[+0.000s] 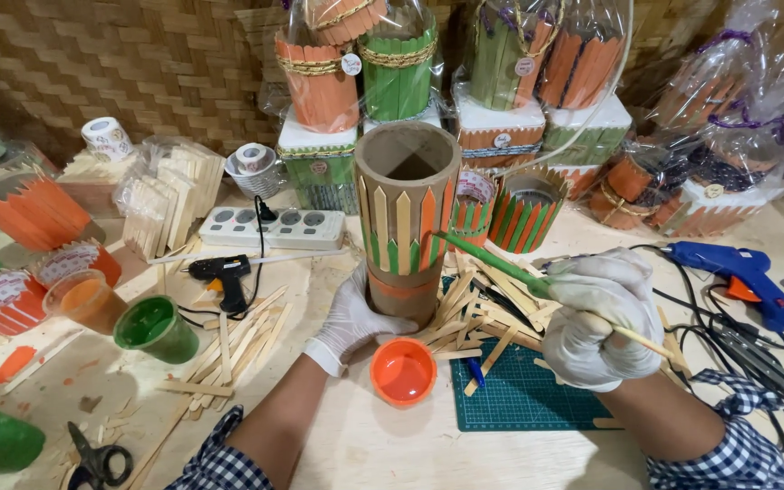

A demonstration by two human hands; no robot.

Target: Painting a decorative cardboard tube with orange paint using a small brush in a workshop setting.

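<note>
Orange lid (403, 370) near mat edge (519, 399), left hand (351, 318) steadying tube (406, 218)

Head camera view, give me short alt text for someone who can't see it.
A gloved left hand steadies an upright cardboard tube clad in orange, green and plain wooden sticks, while the gloved right hand touches a green-tipped paintbrush to it. A small orange paint cup and loose craft sticks lie on the table.

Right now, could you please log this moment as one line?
left hand: steadies tube | right hand: brush, tip on tube | orange cup: in front
</note>
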